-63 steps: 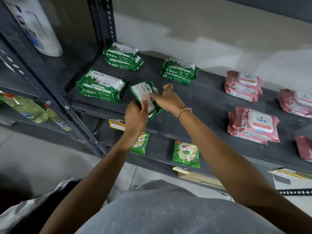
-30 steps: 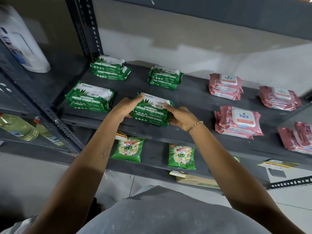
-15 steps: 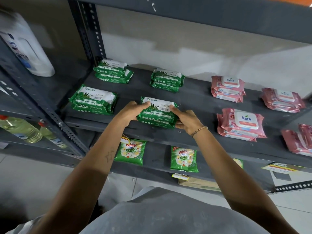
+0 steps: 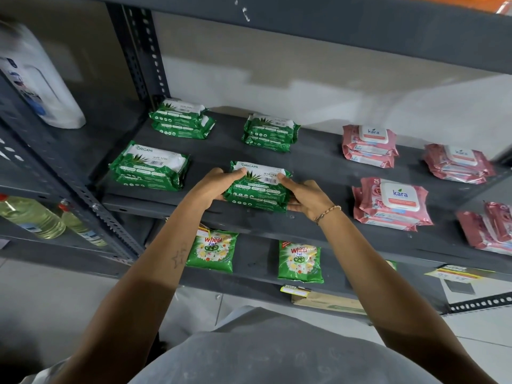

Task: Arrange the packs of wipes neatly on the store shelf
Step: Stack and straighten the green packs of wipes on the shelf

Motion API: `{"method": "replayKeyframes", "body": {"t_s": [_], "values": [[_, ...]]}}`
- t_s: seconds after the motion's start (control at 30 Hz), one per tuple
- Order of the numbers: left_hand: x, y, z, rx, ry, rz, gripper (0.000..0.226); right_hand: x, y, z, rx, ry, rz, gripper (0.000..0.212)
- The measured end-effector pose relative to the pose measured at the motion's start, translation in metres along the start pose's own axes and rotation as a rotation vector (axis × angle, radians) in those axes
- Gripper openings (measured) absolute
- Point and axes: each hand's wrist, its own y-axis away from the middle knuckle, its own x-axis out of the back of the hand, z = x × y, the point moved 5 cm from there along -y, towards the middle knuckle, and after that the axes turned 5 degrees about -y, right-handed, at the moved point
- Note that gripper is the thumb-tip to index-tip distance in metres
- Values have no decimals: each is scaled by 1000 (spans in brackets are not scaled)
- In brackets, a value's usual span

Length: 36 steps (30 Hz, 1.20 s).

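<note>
A stack of green wipes packs (image 4: 259, 187) rests near the front edge of the dark grey shelf (image 4: 318, 164). My left hand (image 4: 213, 184) presses its left end and my right hand (image 4: 307, 196) presses its right end. Three more green stacks lie on the shelf: front left (image 4: 151, 166), back left (image 4: 181, 121) and back middle (image 4: 270, 133). Pink wipes stacks sit to the right: back (image 4: 370, 145), front (image 4: 392, 203), far back right (image 4: 458, 163) and a tilted heap at the far right edge (image 4: 491, 227).
A perforated steel upright (image 4: 141, 51) stands at the shelf's back left. A white jug (image 4: 36, 79) and oil bottles (image 4: 33, 217) fill the neighbouring rack. Green detergent sachets (image 4: 212, 250) lie on the lower shelf. The upper shelf (image 4: 332, 26) overhangs.
The loose green pack was laid flat onto the stack, and both hands moved to the stack's ends. The view has shifted slightly.
</note>
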Motion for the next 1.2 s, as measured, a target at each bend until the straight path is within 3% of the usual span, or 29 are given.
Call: {"method": "replayKeyframes", "body": {"t_s": [0.1, 0.23, 0.3, 0.37, 0.43, 0.53, 0.63, 0.7, 0.83, 0.97, 1.2], "values": [[-1, 0, 1, 3, -39, 2, 75, 0, -1, -1, 5, 7, -6, 55], [1, 5, 1, 41, -94, -9, 90, -1, 1, -2, 0, 18, -27, 54], [0, 5, 3, 28, -119, -8, 85, 0, 3, -2, -7, 39, -44, 55], [-2, 9, 10, -25, -219, 49, 74, 2, 5, -6, -22, 122, -57, 59], [-1, 17, 25, -106, -398, 202, 75, 8, 11, -14, 7, 249, -56, 54], [-9, 32, 53, -249, -571, 401, 76, 37, 24, -36, 175, 377, 62, 46], [-30, 46, 79, -424, -654, 480, 68, 81, 44, -60, 362, 481, 209, 32], [-47, 49, 89, -485, -714, 475, 65, 111, 61, -75, 467, 586, 346, 20], [-67, 41, 77, -454, -822, 410, 61, 160, 78, -78, 565, 835, 571, 30], [-76, 41, 52, -464, -963, 448, 62, 183, 69, -42, 485, 1100, 536, 40], [-80, 41, 50, -465, -1012, 480, 57, 191, 57, -19, 475, 1139, 518, 48]]}}
